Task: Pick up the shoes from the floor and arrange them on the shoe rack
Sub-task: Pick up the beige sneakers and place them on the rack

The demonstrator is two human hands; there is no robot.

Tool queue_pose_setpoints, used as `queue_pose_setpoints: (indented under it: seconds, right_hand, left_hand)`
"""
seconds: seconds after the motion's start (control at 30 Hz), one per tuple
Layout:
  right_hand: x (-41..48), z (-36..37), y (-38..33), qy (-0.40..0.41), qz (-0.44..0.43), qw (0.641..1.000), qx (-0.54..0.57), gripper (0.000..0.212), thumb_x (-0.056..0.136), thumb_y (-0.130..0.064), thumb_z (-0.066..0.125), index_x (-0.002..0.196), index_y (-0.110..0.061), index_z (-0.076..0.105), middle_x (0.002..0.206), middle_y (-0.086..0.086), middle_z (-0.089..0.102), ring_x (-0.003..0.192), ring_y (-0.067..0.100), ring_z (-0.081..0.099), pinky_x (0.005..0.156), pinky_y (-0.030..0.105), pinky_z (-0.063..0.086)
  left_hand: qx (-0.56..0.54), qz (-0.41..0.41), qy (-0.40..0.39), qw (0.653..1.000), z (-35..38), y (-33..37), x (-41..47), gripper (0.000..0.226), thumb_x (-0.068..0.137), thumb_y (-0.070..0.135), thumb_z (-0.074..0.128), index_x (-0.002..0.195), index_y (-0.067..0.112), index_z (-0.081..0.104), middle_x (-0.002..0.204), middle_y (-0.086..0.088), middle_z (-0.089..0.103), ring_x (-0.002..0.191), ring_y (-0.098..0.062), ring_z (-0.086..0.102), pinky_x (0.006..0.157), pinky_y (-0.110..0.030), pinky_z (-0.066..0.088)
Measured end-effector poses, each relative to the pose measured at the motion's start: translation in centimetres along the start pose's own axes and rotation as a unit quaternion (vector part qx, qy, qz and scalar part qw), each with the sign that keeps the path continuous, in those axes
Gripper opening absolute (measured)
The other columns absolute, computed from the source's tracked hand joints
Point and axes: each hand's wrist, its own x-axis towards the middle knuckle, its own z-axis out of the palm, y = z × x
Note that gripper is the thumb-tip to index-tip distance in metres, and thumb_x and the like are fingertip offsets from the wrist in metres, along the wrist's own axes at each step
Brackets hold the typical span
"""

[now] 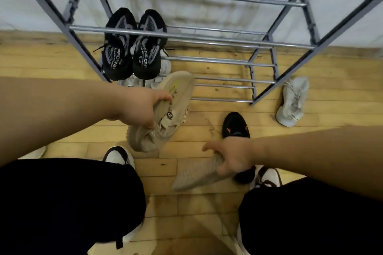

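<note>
My left hand [143,107] grips a beige knit shoe [172,107] by its collar and holds it above the floor, toe pointing toward the rack. My right hand [232,156] is closed on the heel of a second beige shoe [196,174] that lies low over the floor. The grey metal shoe rack [186,35] stands against the wall. A pair of black sneakers [132,47] sits on its left side, with white shoes [165,64] on a lower shelf beneath them. A black shoe with orange marks [235,125] lies on the floor just beyond my right hand.
A white sneaker [293,101] lies on the wooden floor to the right of the rack's front leg. My own feet in white shoes [119,156] and my knees in black trousers [68,198] fill the lower view. A white wall backs the rack.
</note>
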Motion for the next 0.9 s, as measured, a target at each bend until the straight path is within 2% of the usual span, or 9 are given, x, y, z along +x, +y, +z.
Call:
queue_pose_setpoints:
  seconds: [0.17, 0.23, 0.33, 0.4, 0.47, 0.57, 0.67, 0.77, 0.9]
  right_hand:
    - [-10.4, -7.3, 0.5, 0.147, 0.083, 0.985, 0.029, 0.058, 0.096, -0.050, 0.057, 0.149, -0.034, 0.043, 0.140, 0.002, 0.057, 0.113, 0.022, 0.059, 0.095, 0.037, 0.052]
    - [-14.6, -8.8, 0.2, 0.209, 0.098, 0.968, 0.099, 0.052, 0.099, -0.046, 0.054, 0.149, -0.033, 0.046, 0.142, 0.001, 0.054, 0.112, 0.021, 0.059, 0.094, 0.036, 0.051]
    - [-19.5, -8.9, 0.3, 0.282, 0.091, 0.908, 0.296, 0.035, 0.103, -0.039, 0.054, 0.136, -0.031, 0.061, 0.132, -0.005, 0.060, 0.110, 0.019, 0.058, 0.084, 0.028, 0.048]
    - [-21.5, -7.9, 0.6, 0.278, 0.085, 0.854, 0.432, 0.029, 0.104, -0.044, 0.054, 0.124, -0.028, 0.067, 0.119, 0.008, 0.074, 0.091, 0.024, 0.065, 0.072, 0.028, 0.050]
    - [-23.0, -7.0, 1.2, 0.266, 0.088, 0.829, 0.483, 0.035, 0.103, -0.053, 0.051, 0.120, -0.029, 0.069, 0.114, 0.015, 0.076, 0.087, 0.030, 0.065, 0.079, 0.040, 0.048]
    - [-24.7, -6.5, 2.2, 0.268, 0.055, 0.810, 0.519, 0.041, 0.103, -0.055, 0.045, 0.118, -0.027, 0.072, 0.116, 0.017, 0.074, 0.094, 0.036, 0.062, 0.086, 0.050, 0.044]
    - [-26.0, -6.6, 3.1, 0.282, -0.007, 0.786, 0.551, 0.036, 0.102, -0.052, 0.046, 0.115, -0.033, 0.073, 0.123, 0.015, 0.073, 0.112, 0.040, 0.066, 0.097, 0.060, 0.043]
    - [-26.4, -7.2, 3.9, 0.311, -0.051, 0.759, 0.570, 0.039, 0.097, -0.054, 0.049, 0.127, -0.037, 0.068, 0.123, 0.010, 0.074, 0.122, 0.044, 0.063, 0.104, 0.069, 0.036]
    - [-26.1, -8.2, 4.1, 0.333, -0.093, 0.725, 0.596, 0.048, 0.085, -0.060, 0.057, 0.127, -0.039, 0.070, 0.131, 0.012, 0.070, 0.132, 0.046, 0.053, 0.110, 0.068, 0.030]
  left_hand:
    - [0.047, 0.010, 0.034, 0.998, -0.7, 2.9, -2.1, 0.095, 0.088, 0.015, 0.076, 0.161, 0.040, 0.022, 0.149, -0.002, 0.048, 0.112, -0.020, 0.053, 0.087, -0.031, 0.049]
    - [0.037, 0.029, 0.037, 0.998, -1.6, 4.3, -3.0, 0.094, 0.086, 0.014, 0.077, 0.160, 0.038, 0.023, 0.149, -0.004, 0.049, 0.121, -0.025, 0.056, 0.097, -0.039, 0.054]
    - [-0.037, 0.040, 0.044, 0.998, -3.3, 6.3, -5.5, 0.080, 0.087, 0.010, 0.072, 0.140, 0.052, 0.031, 0.141, -0.003, 0.053, 0.113, -0.030, 0.065, 0.087, -0.047, 0.062]
    - [-0.099, 0.043, 0.046, 0.993, -4.3, 7.1, -7.4, 0.080, 0.088, 0.010, 0.071, 0.137, 0.060, 0.031, 0.141, -0.001, 0.053, 0.109, -0.029, 0.067, 0.083, -0.047, 0.062]
    - [-0.153, 0.038, 0.042, 0.987, -4.7, 7.6, -9.2, 0.078, 0.092, 0.006, 0.070, 0.141, 0.054, 0.035, 0.142, -0.003, 0.052, 0.111, -0.030, 0.066, 0.078, -0.041, 0.060]
    - [-0.215, 0.038, 0.031, 0.975, -5.3, 8.0, -11.7, 0.077, 0.093, 0.001, 0.070, 0.147, 0.045, 0.040, 0.142, -0.006, 0.053, 0.116, -0.034, 0.064, 0.080, -0.046, 0.063]
    - [-0.263, 0.067, 0.051, 0.961, -6.6, 7.6, -14.0, 0.069, 0.092, 0.000, 0.071, 0.141, 0.043, 0.047, 0.130, -0.006, 0.059, 0.109, -0.033, 0.068, 0.070, -0.039, 0.061]
    - [-0.329, 0.102, 0.085, 0.935, -7.7, 6.8, -16.2, 0.066, 0.088, 0.000, 0.074, 0.137, 0.041, 0.055, 0.128, -0.012, 0.061, 0.107, -0.034, 0.068, 0.066, -0.038, 0.059]
    - [-0.375, 0.144, 0.144, 0.904, -8.4, 6.3, -18.4, 0.063, 0.079, 0.006, 0.079, 0.130, 0.039, 0.062, 0.116, -0.012, 0.069, 0.081, -0.020, 0.073, 0.057, -0.033, 0.056]
